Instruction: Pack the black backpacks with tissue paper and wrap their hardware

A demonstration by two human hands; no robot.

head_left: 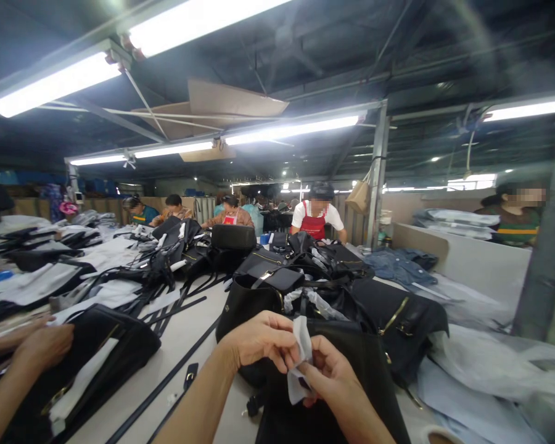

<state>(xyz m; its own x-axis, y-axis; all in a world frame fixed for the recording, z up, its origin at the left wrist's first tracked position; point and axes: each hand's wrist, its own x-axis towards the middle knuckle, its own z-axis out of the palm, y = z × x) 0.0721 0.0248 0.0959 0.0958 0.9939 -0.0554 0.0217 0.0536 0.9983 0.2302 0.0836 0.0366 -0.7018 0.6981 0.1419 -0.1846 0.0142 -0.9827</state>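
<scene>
My left hand and my right hand meet in front of me, both pinching a thin strip of white wrapping paper. The strip stands up between the fingers and hangs below them; what it covers, if anything, I cannot make out. Right under my hands lies a large black handbag, its near side facing me. Behind it are black straps and crumpled clear plastic. A black bag with a gold zip lies to the right.
At the left, a co-worker's hands rest on another black bag with white paper. Long black straps cross the white table. Clear plastic bags lie at the right. Several people work across the table, one in a red apron.
</scene>
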